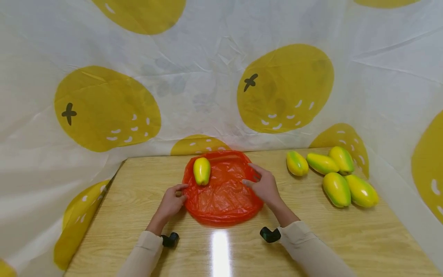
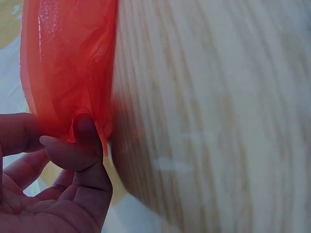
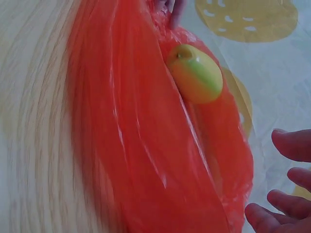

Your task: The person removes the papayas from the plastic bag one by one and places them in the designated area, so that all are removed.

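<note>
A red plastic bag (image 1: 221,192) lies spread on the table with its rim opened out. Inside it, toward the back left, sits one yellow-green papaya (image 1: 202,171), also seen in the right wrist view (image 3: 197,75). My left hand (image 1: 172,201) is at the bag's left side; in the left wrist view its thumb and a finger pinch the red film (image 2: 70,63). At the right rim is my right hand (image 1: 264,186), thumb and fingers spread apart. The right wrist view shows those fingers (image 3: 286,204) loosely bent beside the bag's edge, holding nothing.
Several more papayas (image 1: 336,189) lie grouped on the right of the wooden table (image 1: 145,184). A white cloth with yellow fruit prints (image 1: 200,77) hangs behind and along both sides. Dark wrist devices (image 1: 170,240) sit at both cuffs.
</note>
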The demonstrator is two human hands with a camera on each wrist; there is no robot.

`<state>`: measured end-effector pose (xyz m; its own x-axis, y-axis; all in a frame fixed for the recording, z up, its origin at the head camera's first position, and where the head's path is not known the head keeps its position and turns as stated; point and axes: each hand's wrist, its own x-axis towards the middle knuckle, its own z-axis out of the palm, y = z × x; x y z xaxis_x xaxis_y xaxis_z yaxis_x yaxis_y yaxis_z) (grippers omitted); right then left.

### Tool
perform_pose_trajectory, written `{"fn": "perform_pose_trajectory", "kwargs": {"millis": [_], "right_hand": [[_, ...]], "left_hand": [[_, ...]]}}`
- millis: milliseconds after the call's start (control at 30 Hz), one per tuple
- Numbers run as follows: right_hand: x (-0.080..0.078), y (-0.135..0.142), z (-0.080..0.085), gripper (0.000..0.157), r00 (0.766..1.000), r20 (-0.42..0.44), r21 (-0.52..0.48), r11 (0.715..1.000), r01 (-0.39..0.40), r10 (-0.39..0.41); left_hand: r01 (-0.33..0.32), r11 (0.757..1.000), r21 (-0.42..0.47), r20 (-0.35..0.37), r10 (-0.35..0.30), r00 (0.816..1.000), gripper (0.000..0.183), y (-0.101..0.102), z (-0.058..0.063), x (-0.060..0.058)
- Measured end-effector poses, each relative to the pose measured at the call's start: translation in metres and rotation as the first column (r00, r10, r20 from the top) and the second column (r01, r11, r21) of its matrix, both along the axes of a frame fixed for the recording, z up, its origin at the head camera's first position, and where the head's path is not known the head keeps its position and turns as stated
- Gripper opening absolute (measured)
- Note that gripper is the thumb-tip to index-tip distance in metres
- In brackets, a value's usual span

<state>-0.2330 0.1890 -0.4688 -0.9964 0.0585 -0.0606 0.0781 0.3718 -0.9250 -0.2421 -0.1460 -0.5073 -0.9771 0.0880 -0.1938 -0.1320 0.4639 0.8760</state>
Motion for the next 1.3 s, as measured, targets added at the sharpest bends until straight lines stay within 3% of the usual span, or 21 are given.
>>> {"fn": "perform_pose_trajectory", "kwargs": {"millis": [533,800,1100,1300], "right_hand": [[-0.023,-0.044,-0.012,0.066,1.0,0.016,-0.052,0.999,0.005,-0.004],[-0.04,-0.072,-0.012,0.064,0.998,0.056,-0.187,0.982,0.024,-0.014],[-0.051,-0.091,-0.018,0.063,0.993,0.104,-0.225,0.972,0.068,-0.046],[-0.055,-0.107,-0.018,0.064,0.994,0.11,-0.243,0.969,0.054,-0.028]], "left_hand": [[-0.001,1.0,0.0,-0.007,0.001,1.0,0.043,0.003,0.001,-0.001],[-0.008,1.0,-0.012,-0.007,0.008,1.0,0.044,0.002,0.002,0.0],[-0.002,1.0,-0.001,-0.003,0.002,1.0,0.044,0.004,0.003,0.001],[-0.01,1.0,-0.013,-0.003,0.01,1.0,0.045,0.003,0.005,-0.001]]}}
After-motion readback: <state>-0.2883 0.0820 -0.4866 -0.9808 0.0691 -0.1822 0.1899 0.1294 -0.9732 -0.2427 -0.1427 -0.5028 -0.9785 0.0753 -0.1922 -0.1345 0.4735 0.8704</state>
